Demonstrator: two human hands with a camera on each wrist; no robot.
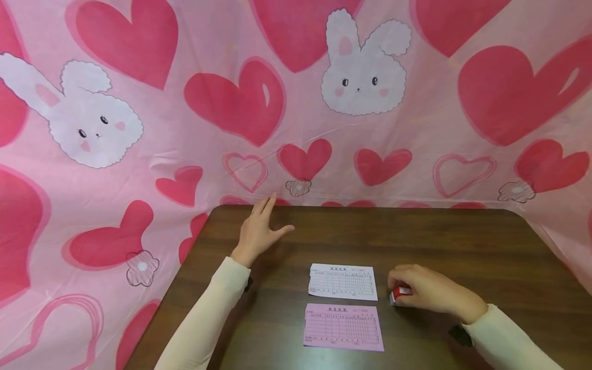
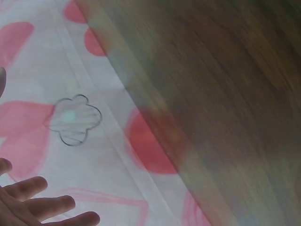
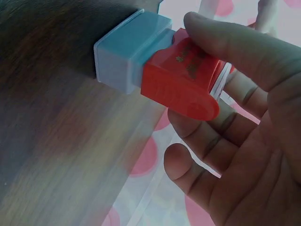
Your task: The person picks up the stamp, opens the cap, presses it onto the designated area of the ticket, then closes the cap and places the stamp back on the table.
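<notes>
On the right of the head view my right hand (image 1: 432, 290) holds a small red self-inking stamp (image 1: 401, 292) at the tabletop, beside the paper slips. Seen from the right wrist, the thumb lies along one side of its red body (image 3: 181, 77) and fingertips are on the other. A pale translucent base (image 3: 127, 54) on the stamp faces the wood. My left hand (image 1: 259, 228) hovers towards the table's far left with fingers spread and nothing held; several of its fingertips (image 2: 51, 205) show at the left wrist view's lower corner. Between the hands lie a white printed slip (image 1: 342, 282) and a pink one (image 1: 343, 326).
The slips lie one in front of the other on a dark wooden table (image 1: 416, 231) with rounded far corners. Right behind its back edge hangs a pink cloth (image 1: 314, 123) printed with hearts and rabbits, which also runs down the left side.
</notes>
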